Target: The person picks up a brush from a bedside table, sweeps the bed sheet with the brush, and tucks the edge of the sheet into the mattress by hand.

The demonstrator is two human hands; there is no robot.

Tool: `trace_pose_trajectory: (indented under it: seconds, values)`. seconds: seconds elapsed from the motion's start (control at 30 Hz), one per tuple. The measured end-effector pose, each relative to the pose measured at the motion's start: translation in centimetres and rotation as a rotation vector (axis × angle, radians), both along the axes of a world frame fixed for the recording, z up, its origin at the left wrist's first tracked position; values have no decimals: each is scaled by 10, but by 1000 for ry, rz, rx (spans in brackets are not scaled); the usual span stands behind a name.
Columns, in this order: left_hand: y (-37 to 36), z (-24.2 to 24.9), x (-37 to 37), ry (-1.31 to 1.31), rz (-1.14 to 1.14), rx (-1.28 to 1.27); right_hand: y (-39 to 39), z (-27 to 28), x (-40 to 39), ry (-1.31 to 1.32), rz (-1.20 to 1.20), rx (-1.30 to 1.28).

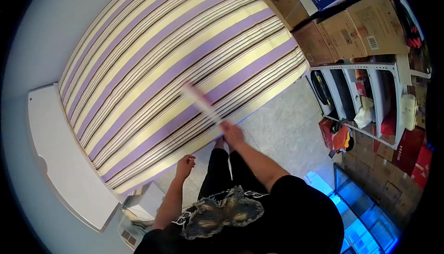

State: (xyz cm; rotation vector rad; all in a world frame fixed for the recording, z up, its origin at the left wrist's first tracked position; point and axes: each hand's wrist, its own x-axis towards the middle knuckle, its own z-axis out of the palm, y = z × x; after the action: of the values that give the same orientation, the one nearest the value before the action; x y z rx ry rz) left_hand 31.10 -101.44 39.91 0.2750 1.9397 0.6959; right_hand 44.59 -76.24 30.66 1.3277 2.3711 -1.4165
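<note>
My right hand (232,133) is closed around the handle of a long, pale brush with a pinkish edge (200,100), smeared by motion. Its head lies over the striped bed sheet (185,59), angled away from me to the upper left. The sheet has purple, yellow, white and dark brown stripes and covers the bed nearly flat, with faint ripples. By the bed's near edge hangs my left hand (186,165), holding nothing, its fingers loosely bent and apart.
A white headboard (69,161) stands at the bed's left end. On the right are a metal shelf rack (370,101) and stacked cardboard boxes (360,27). Grey floor tiles (277,124) run along the bed. A glass tank lit blue (360,207) stands at the lower right.
</note>
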Motion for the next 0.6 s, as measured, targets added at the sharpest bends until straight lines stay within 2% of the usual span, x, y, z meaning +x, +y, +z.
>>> trace_pose_trajectory:
  seconds: [0.03,0.1,0.2,0.27,0.3,0.33,0.4,0.5,0.53,0.6]
  values:
    - [8,5,-3,2,-5,-1,-12,25,-15,-128,244,-73]
    - [16,8,-5,19,-34,-23,-35,30,-26,-165,520,-144]
    - [23,8,-8,0,-10,6,-20,23,-8,-162,580,-21]
    - [24,9,-11,-7,-16,23,22,-15,36,-199,312,-23]
    - [24,10,-11,-9,-35,14,48,-44,84,28,-13,-20]
    - [23,9,-11,-12,-53,7,96,-13,102,-443,-117,-6]
    - [19,7,-13,-21,-74,-25,159,-1,172,-411,-480,186]
    - [12,-5,-16,-33,-93,-47,234,32,219,-525,-569,360]
    - [7,-8,-17,-38,-88,-43,245,54,210,-504,-587,440]
    - [5,-9,-22,-27,-108,-30,255,60,185,-446,-659,479]
